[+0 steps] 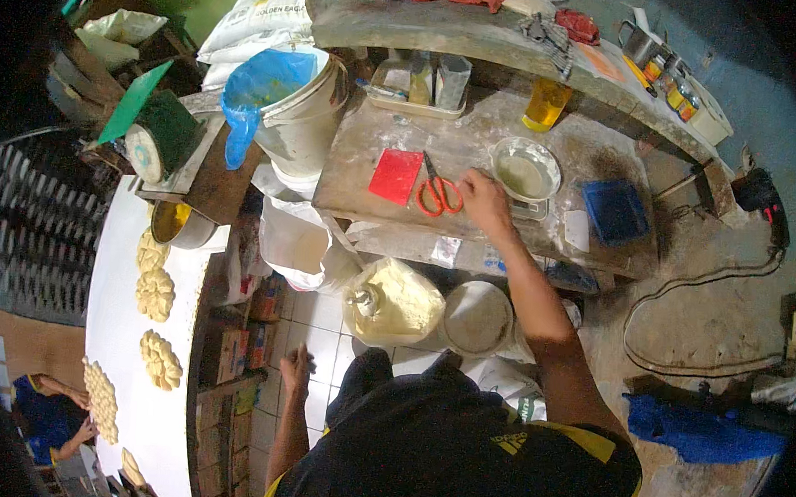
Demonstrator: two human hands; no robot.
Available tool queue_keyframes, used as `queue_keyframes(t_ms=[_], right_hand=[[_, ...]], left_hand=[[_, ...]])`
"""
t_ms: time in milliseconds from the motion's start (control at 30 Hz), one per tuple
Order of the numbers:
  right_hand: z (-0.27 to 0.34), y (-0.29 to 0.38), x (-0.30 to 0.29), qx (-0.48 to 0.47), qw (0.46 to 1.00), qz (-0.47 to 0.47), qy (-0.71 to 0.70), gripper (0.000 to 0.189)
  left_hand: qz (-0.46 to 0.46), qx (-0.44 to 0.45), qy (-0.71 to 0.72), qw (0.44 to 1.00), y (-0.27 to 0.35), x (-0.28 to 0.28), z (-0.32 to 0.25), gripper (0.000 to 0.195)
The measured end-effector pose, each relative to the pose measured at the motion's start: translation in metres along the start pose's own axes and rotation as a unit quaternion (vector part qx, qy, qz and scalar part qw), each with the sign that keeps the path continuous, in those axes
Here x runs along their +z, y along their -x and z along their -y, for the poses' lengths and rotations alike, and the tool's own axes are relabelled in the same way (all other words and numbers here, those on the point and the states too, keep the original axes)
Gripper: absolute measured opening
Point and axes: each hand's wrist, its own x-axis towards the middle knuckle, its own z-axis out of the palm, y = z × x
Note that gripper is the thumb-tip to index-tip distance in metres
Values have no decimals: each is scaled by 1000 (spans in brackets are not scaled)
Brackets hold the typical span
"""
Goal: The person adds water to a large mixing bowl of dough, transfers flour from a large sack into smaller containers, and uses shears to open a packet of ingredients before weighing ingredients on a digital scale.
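My right hand (485, 198) reaches over the worktable (370, 136), fingers bent, between red-handled scissors (436, 198) and a metal bowl (526, 169). Its fingertips are beside the scissor handles; whether they touch anything is unclear. The bowl, with a little pale content inside, rests on a kitchen scale (532, 208). Left of the scissors lies a red plastic scraper (396, 175). My left hand (297, 366) hangs low above the tiled floor, fingers loosely apart, with nothing seen in it.
An open flour bag (395, 302) with a scoop and a lidded bucket (477, 318) stand before me. Near the table are a blue-lined bucket (300, 125), a jug of yellow liquid (546, 106) and a blue tray (616, 211). At left, another person handles dough on a white table (137, 397).
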Motion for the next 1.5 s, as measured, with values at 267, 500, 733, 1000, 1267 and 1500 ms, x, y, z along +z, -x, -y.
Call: queue_keyframes(t_ms=[267, 500, 733, 1000, 1267, 1500], right_hand=[[-27, -1, 82, 134, 941, 258, 171, 40], [27, 169, 33, 372, 865, 272, -201, 32], [-151, 276, 119, 397, 815, 317, -278, 22], [-218, 211, 189, 29, 969, 218, 110, 48], [-238, 230, 193, -58, 956, 225, 180, 37], [-208, 215, 221, -80, 961, 224, 142, 55]], left_hand=[[181, 129, 54, 973, -112, 33, -44, 41], [384, -3, 170, 908, -110, 160, 11, 29], [371, -189, 298, 859, -129, 353, -13, 21], [301, -136, 381, 864, -161, 471, 19, 20], [120, -121, 247, 954, -151, 464, -7, 17], [40, 79, 42, 995, -186, 409, 33, 17]])
